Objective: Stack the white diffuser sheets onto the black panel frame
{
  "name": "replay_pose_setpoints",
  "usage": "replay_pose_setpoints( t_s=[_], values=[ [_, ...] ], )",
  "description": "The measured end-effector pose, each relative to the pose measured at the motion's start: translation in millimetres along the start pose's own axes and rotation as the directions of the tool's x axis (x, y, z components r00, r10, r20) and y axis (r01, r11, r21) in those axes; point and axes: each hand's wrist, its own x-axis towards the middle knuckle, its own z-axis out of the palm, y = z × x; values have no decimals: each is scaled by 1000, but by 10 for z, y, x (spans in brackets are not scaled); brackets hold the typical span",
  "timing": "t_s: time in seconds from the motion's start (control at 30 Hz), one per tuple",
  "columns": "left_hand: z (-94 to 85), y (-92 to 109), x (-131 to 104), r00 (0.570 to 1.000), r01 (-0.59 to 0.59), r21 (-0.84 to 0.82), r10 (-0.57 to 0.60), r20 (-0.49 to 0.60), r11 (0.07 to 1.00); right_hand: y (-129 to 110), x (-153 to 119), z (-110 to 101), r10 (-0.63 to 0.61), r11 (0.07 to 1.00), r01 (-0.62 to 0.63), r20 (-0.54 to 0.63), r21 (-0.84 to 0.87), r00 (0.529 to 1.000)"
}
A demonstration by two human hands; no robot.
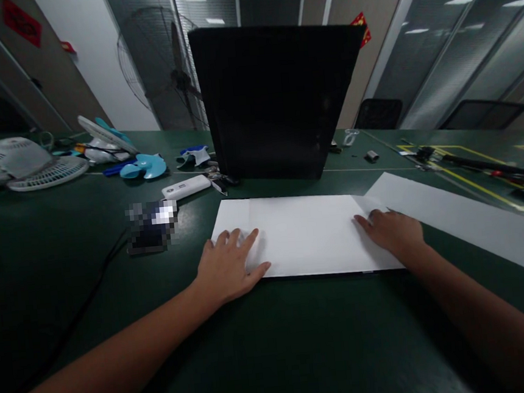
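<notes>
A long white sheet of paper [306,235] lies across the table in front of me, with a thin dark edge showing beneath its near side. My left hand [231,263] rests on its left end, palm down, fingers and thumb spread. At the right end is my right hand [391,231], its fingers curled in at the paper and its thumb pointing left along the surface. Some of those fingertips are hidden. From beside the right hand a second white strip [470,221] slants off to the right; whether it joins the first sheet I cannot tell.
An upright black panel [276,103] stands just behind the paper. Left lie a white power bank [186,187], a blurred-out device [152,227] with a cable, blue fan blades [144,167] and a white fan part [49,172]. Dark rods [493,164] and yellow tape lines are at right.
</notes>
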Motion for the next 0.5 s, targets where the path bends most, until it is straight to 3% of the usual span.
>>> replay_pose_setpoints(
  t_s=[0.5],
  values=[
    [-43,-27,-20,998,-4,-91,10,59,996,-212,-192,-63,-167,986,169,-86,9,982]
  ],
)
